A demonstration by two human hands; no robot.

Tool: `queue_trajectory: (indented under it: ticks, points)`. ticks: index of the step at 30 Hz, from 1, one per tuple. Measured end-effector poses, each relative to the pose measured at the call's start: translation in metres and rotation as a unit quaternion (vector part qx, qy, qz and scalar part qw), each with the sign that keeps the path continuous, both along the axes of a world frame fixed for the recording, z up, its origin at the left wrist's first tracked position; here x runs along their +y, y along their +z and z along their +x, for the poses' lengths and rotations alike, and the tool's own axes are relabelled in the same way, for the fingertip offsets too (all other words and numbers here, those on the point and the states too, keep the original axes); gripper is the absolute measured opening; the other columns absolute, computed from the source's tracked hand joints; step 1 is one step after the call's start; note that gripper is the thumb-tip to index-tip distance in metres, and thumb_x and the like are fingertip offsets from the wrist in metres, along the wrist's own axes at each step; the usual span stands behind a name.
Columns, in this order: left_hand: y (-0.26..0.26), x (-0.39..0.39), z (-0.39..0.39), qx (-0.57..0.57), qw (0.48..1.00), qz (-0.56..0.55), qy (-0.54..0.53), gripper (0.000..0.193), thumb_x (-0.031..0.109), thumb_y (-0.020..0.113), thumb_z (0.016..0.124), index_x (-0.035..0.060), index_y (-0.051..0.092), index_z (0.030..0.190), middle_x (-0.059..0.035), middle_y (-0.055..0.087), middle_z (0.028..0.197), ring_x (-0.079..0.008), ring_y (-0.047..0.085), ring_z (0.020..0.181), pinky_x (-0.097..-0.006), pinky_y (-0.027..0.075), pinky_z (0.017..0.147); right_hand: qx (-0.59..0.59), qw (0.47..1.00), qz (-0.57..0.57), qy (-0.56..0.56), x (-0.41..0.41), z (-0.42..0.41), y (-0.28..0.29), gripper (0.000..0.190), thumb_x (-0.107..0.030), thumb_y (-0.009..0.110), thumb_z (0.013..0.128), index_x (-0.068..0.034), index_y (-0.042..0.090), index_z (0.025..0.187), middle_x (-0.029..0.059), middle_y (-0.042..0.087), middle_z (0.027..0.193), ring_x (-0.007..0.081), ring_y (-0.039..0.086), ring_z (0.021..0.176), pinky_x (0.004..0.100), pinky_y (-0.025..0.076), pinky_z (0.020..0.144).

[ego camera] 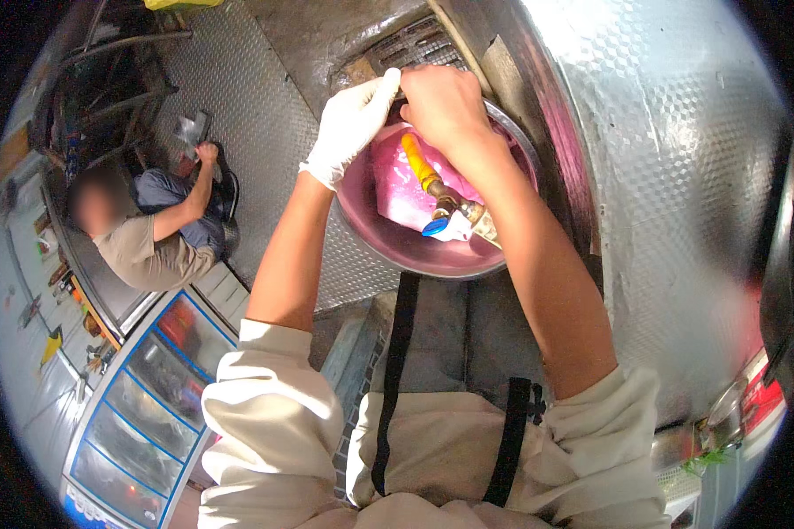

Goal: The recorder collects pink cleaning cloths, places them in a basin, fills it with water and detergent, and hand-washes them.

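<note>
My left hand [352, 129], in a thin white glove, is raised over the far left rim of a round metal basin [360, 231]. Bare and curled, my right hand [444, 106] meets the gloved thumb and fingers at the top. Whether anything is pinched between the hands is hidden. Below them, a glossy pink surface [397, 192] fills part of the basin; I cannot tell if it is liquid or plastic. A metal tap [446, 202] with a yellow hose piece [418, 159] and a blue handle [435, 227] reaches over the basin, partly behind my right forearm.
To the left, a person [152, 231] sits low, one hand near a metal object [190, 129]. A glass-topped freezer [145, 403] with blue trim stands lower left. Patterned metal sheeting [661, 165] lies along the right. A plastic crate [417, 49] sits beyond the basin.
</note>
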State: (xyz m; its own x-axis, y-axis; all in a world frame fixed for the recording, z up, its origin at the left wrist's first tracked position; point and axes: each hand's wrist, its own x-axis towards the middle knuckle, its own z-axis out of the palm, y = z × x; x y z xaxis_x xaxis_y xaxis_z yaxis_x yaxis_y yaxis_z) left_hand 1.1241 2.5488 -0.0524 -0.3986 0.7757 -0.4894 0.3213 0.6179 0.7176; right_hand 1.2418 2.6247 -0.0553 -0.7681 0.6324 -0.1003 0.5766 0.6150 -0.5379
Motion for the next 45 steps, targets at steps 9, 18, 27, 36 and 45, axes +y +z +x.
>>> queue_trajectory:
  ticks: [9,18,27,36,45]
  points:
    - [0.007,0.017,0.034,0.033,0.994,-0.027,-0.103,0.040,0.045,0.051,0.081,0.0074,0.064,0.077,-0.0083,0.059,0.062,-0.0154,0.056,0.058,-0.0279,0.044,0.060,0.036,0.992,-0.041,-0.115,-0.004,0.045,0.000,0.015,-0.005,0.054,0.067,-0.004,0.057,0.081,0.0138,0.057,0.085,0.0320,0.052,0.086,0.0408,0.043,0.076]
    - [0.001,0.011,0.033,0.087,0.983,0.001,-0.164,0.043,0.042,0.063,0.074,0.0024,0.053,0.065,-0.0051,0.049,0.056,-0.0101,0.042,0.054,-0.0269,0.039,0.052,0.100,0.982,-0.036,-0.156,-0.023,0.071,0.005,0.022,-0.012,0.056,0.075,-0.005,0.056,0.096,0.0139,0.057,0.087,0.0324,0.052,0.087,0.0402,0.041,0.078]
    - [-0.018,-0.002,0.022,0.063,0.991,-0.006,-0.114,0.043,0.040,0.066,0.073,0.0030,0.051,0.058,0.0006,0.044,0.052,-0.0053,0.039,0.052,-0.0236,0.037,0.048,0.334,0.795,-0.329,-0.384,-0.125,0.106,0.070,0.022,-0.017,0.051,0.085,-0.001,0.052,0.101,0.0107,0.059,0.086,0.0199,0.057,0.075,0.0287,0.045,0.068]
    - [-0.020,-0.006,0.004,0.082,0.989,-0.050,-0.108,0.041,0.040,0.070,0.069,0.0040,0.055,0.058,0.0019,0.049,0.052,-0.0044,0.041,0.050,-0.0235,0.037,0.046,0.389,0.177,-0.802,-0.417,-0.140,0.080,0.071,0.043,-0.044,0.041,0.088,-0.004,0.051,0.099,0.0054,0.055,0.080,0.0133,0.050,0.069,0.0276,0.041,0.066]
    - [-0.020,0.007,-0.022,0.017,0.961,-0.038,-0.273,0.014,0.014,0.057,0.064,0.0055,0.060,0.074,-0.0088,0.055,0.059,-0.0153,0.050,0.055,-0.0291,0.042,0.057,0.310,0.466,-0.745,-0.362,-0.156,0.098,0.053,0.041,-0.041,0.039,0.090,-0.004,0.050,0.103,0.0064,0.056,0.083,0.0123,0.051,0.069,0.0267,0.041,0.058]
